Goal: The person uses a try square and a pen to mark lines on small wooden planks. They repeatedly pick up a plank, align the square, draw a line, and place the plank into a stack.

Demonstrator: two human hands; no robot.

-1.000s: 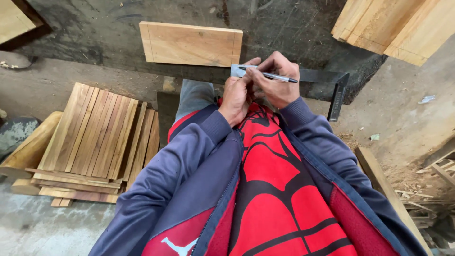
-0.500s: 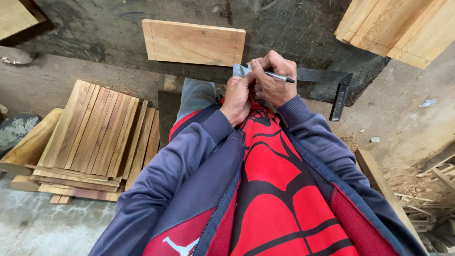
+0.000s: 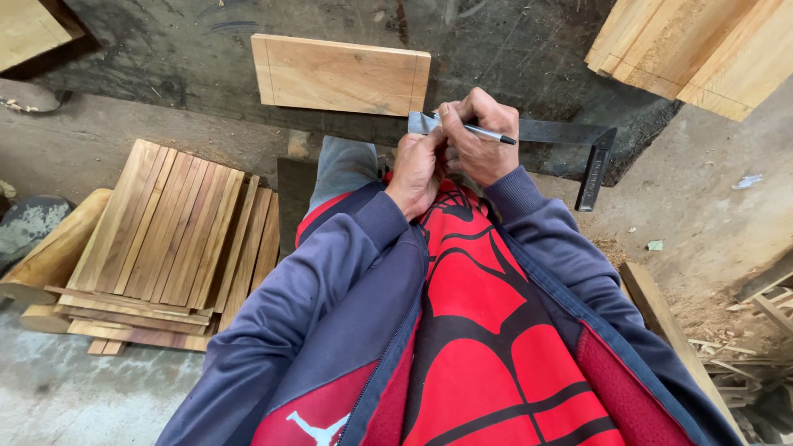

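My right hand [image 3: 483, 140] grips a slim pen [image 3: 489, 133] that points right, just above the near edge of the dark workbench [image 3: 512, 49]. A metal try square [image 3: 570, 132] runs under that hand, its dark stock [image 3: 595, 173] hanging down at the right. My left hand [image 3: 417, 165] is curled tight against the right one, at the blade's left end [image 3: 420, 122]. Its fingertips are hidden, so its exact grip is unclear. A pale wooden board [image 3: 339, 74] lies flat on the bench just left of both hands, with pencil lines near its ends.
A stack of thin wooden slats [image 3: 165, 239] lies on the floor at the left, beside a curved wooden piece [image 3: 49, 256]. Thick boards [image 3: 702, 45] lean at the top right and another board [image 3: 29, 29] at the top left. Wood scraps [image 3: 743, 347] litter the right floor.
Both hands stay pressed together at the square's left end. The pen has tilted slightly. Nothing was picked up or put down.
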